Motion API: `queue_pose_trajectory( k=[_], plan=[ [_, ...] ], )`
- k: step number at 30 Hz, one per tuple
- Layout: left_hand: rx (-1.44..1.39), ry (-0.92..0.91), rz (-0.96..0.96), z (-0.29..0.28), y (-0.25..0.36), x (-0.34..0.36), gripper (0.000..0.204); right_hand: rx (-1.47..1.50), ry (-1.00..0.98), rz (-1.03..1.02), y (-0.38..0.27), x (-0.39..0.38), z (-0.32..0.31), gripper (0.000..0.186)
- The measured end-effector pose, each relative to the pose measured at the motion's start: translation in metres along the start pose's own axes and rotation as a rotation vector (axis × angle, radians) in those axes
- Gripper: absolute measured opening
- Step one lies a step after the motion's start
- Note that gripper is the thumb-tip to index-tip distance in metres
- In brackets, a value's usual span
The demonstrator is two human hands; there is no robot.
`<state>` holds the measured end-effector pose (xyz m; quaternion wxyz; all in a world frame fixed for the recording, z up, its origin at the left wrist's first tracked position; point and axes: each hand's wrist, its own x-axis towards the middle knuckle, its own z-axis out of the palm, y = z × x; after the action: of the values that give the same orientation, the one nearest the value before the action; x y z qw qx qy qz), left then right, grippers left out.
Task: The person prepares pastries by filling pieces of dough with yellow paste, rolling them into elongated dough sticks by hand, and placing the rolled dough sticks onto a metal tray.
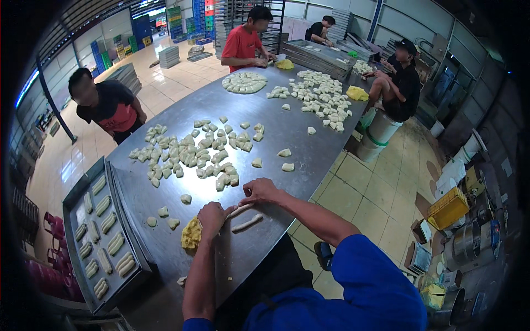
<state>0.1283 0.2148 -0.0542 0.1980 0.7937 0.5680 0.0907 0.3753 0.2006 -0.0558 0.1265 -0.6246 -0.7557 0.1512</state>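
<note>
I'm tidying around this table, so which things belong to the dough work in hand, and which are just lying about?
Dough work:
dough strip between left hand and right hand
second strip
yellow lump
dough pieces
loaded tray
table

Apparently just lying about:
yellow crate
red cylinders
stacked crates

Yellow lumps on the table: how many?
3: a near lump beside the left hand, a far lump by the person in red, a third lump by the capped person. Others may be hidden.
</note>
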Motion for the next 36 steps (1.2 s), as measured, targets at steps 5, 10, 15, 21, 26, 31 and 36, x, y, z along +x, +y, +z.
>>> queue_pose_trajectory(
  k=[5,10,15,21,26,31,36],
  plan=[
    [0.011,-0.003,0.008,-0.001,-0.006,-0.005,0.069,0.027,-0.036,0.010,-0.008,-0.004,0.004,0.061],
    [0.054,-0.032,0.019,0.004,-0.007,-0.001,0.071,0.025,-0.054,0.030,-0.007,0.000,0.001,0.061],
    [0.101,0.004,0.010,0.002,-0.011,0.006,0.074,-0.012,-0.090,0.011,-0.005,0.008,-0.002,0.064],
    [0.166,0.075,0.076,0.023,-0.021,0.016,0.080,-0.110,-0.105,-0.034,0.001,0.016,0.006,0.073],
    [0.046,-0.020,0.102,0.011,-0.024,0.006,0.079,-0.072,-0.097,-0.002,0.012,0.012,0.021,0.073],
    [0.083,0.066,0.006,0.033,-0.038,-0.003,0.078,-0.066,-0.045,-0.013,0.000,0.014,0.026,0.063],
    [-0.003,0.028,0.004,0.027,-0.006,-0.006,0.068,-0.110,-0.022,0.124,0.012,-0.010,0.021,0.057]
  ],
)
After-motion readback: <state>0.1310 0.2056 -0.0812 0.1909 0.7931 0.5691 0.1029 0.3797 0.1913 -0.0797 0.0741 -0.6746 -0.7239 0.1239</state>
